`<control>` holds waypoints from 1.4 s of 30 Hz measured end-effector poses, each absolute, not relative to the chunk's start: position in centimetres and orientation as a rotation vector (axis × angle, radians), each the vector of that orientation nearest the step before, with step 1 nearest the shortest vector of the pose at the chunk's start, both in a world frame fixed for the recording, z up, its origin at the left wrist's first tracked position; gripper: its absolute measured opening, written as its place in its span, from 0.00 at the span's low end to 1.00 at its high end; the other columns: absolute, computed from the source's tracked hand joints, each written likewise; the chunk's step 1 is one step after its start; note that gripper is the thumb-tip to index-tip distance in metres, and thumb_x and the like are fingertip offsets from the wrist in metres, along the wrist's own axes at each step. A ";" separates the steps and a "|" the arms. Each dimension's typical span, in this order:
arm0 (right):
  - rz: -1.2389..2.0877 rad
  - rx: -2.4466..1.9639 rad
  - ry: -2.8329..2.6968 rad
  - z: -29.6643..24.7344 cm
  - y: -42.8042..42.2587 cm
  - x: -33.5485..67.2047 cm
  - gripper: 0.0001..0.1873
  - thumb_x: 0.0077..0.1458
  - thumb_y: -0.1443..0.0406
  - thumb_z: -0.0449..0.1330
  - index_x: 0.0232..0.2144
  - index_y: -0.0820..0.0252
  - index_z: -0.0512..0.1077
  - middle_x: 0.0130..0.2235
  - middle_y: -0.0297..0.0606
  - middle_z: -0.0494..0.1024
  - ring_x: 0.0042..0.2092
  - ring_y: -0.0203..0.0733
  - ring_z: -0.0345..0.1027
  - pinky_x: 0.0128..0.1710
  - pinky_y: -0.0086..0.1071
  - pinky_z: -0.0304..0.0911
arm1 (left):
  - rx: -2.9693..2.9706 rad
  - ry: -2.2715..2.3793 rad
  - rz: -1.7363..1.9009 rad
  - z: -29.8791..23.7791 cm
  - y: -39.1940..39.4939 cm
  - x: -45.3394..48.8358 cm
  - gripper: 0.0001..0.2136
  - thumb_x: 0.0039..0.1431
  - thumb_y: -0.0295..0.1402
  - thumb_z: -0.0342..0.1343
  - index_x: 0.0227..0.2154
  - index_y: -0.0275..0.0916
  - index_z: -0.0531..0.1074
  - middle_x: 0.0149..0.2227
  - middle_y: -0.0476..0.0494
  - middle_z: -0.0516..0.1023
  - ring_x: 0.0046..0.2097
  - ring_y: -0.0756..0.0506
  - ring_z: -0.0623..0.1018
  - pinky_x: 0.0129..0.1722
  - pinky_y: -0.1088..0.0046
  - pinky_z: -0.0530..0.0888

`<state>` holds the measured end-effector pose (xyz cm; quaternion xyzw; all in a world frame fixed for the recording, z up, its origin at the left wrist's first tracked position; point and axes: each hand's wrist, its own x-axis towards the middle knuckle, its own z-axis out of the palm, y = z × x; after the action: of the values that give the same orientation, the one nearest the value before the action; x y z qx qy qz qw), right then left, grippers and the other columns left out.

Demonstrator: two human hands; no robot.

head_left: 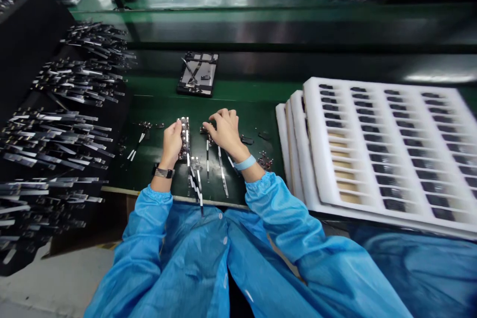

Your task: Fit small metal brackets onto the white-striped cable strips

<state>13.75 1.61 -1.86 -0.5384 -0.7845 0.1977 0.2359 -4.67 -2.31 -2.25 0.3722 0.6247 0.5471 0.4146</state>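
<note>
My left hand [172, 143] is closed on a narrow strip of small metal-and-black connector pieces [185, 139], held upright over the green bench. Below the strip, thin black-and-white flex cables [194, 179] trail toward the bench edge. To the right, my right hand [226, 131] has curled fingers, its thumb beside a small cluster of flex cables [207, 151] lying on the bench. What its fingertips grip is hidden. More flex cables [143, 131] lie left of my left hand.
Black trays [61, 102] with bundles of flex cables stand at the left. White foam trays [357, 159] of black parts are stacked at the right. A black flat fixture [197, 73] with tweezers lies beyond my hands. Tiny reddish parts [265, 161] sit near my right wrist.
</note>
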 end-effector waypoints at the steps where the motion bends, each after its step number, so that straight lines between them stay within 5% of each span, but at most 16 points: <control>1: 0.589 -1.389 -2.195 -2.0 1.4 13.8 0.15 0.73 0.56 0.59 0.46 0.60 0.81 0.56 0.54 0.76 0.58 0.63 0.62 0.58 0.55 0.59 | 0.899 1.534 1.400 -2.2 -2.2 -4.7 0.23 0.71 0.52 0.60 0.25 0.40 0.70 0.23 0.52 0.65 0.26 0.50 0.62 0.27 0.72 0.58; 6: 0.744 -1.033 -2.399 -1.6 -1.2 14.0 0.12 0.72 0.61 0.59 0.50 0.56 0.80 0.63 0.49 0.76 0.66 0.62 0.57 0.63 0.55 0.57 | 0.885 1.605 1.482 -1.9 -2.2 -5.6 0.23 0.70 0.49 0.61 0.23 0.40 0.68 0.23 0.53 0.64 0.27 0.51 0.63 0.27 0.74 0.59; 9: 0.663 -1.156 -2.195 0.2 -3.5 13.9 0.14 0.75 0.62 0.54 0.53 0.56 0.78 0.57 0.49 0.80 0.61 0.59 0.63 0.61 0.53 0.58 | 0.799 1.633 1.444 -1.7 -3.2 -6.5 0.18 0.69 0.43 0.62 0.25 0.40 0.68 0.22 0.54 0.63 0.24 0.52 0.63 0.24 0.75 0.60; 13: 0.505 -1.061 -2.342 3.3 -6.5 12.9 0.20 0.73 0.51 0.60 0.53 0.60 0.77 0.54 0.54 0.80 0.59 0.64 0.64 0.60 0.55 0.57 | 0.665 1.589 1.399 -0.5 -4.9 -7.2 0.06 0.66 0.35 0.63 0.41 0.40 0.73 0.23 0.55 0.69 0.19 0.52 0.66 0.20 0.74 0.60; 16: 0.490 -1.013 -2.396 5.2 -7.3 12.7 0.23 0.72 0.49 0.60 0.55 0.60 0.76 0.57 0.56 0.78 0.60 0.66 0.64 0.60 0.56 0.58 | 0.657 1.589 1.474 1.0 -5.4 -7.4 0.14 0.66 0.32 0.62 0.52 0.40 0.72 0.26 0.53 0.75 0.20 0.50 0.70 0.20 0.74 0.62; 23: 0.892 -0.941 -2.004 7.6 -3.1 15.4 0.17 0.72 0.55 0.58 0.57 0.54 0.75 0.50 0.44 0.82 0.52 0.54 0.74 0.53 0.46 0.67 | 1.129 1.360 1.204 5.6 -5.5 -7.0 0.12 0.64 0.39 0.69 0.31 0.37 0.78 0.23 0.49 0.74 0.23 0.51 0.69 0.25 0.74 0.62; 27: 1.242 -0.904 -1.980 5.6 -1.6 15.7 0.14 0.67 0.53 0.63 0.40 0.58 0.78 0.34 0.38 0.81 0.36 0.45 0.73 0.39 0.38 0.66 | 1.441 1.254 0.883 7.0 -5.8 -6.1 0.13 0.57 0.37 0.73 0.23 0.37 0.80 0.21 0.49 0.72 0.24 0.51 0.67 0.25 0.73 0.57; 30: 1.531 -0.919 -1.897 2.5 -2.5 15.1 0.19 0.63 0.49 0.65 0.32 0.57 0.74 0.27 0.34 0.78 0.29 0.41 0.71 0.32 0.34 0.64 | 1.590 1.284 0.776 5.6 -7.0 -6.7 0.11 0.57 0.38 0.71 0.22 0.40 0.81 0.20 0.49 0.75 0.24 0.48 0.69 0.26 0.72 0.59; 33: 1.713 -1.002 -1.696 -0.3 -4.3 14.0 0.18 0.63 0.48 0.65 0.35 0.57 0.73 0.27 0.34 0.80 0.27 0.42 0.74 0.31 0.34 0.66 | 1.603 1.399 0.730 3.3 -9.5 -8.7 0.08 0.59 0.38 0.68 0.27 0.41 0.84 0.24 0.45 0.80 0.26 0.46 0.74 0.28 0.72 0.62; 38: 1.380 -1.012 -2.101 -1.6 -6.5 12.1 0.04 0.69 0.63 0.63 0.41 0.56 0.76 0.32 0.35 0.82 0.37 0.46 0.75 0.41 0.37 0.66 | 1.545 1.623 0.687 0.6 -13.9 -12.2 0.09 0.60 0.38 0.66 0.26 0.43 0.84 0.23 0.45 0.80 0.26 0.45 0.73 0.29 0.70 0.63; 42: 0.896 -0.865 -2.506 -2.1 -6.5 11.0 0.10 0.71 0.63 0.63 0.35 0.58 0.78 0.39 0.44 0.80 0.47 0.52 0.68 0.46 0.42 0.61 | 1.656 1.727 0.626 -0.2 -15.0 -13.6 0.08 0.61 0.35 0.64 0.26 0.44 0.83 0.28 0.45 0.82 0.31 0.43 0.75 0.34 0.67 0.66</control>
<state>11.02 -6.52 -2.15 -0.3045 -0.8824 0.3155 0.1706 -13.58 -14.97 -0.25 0.6325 0.6596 0.2391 0.3282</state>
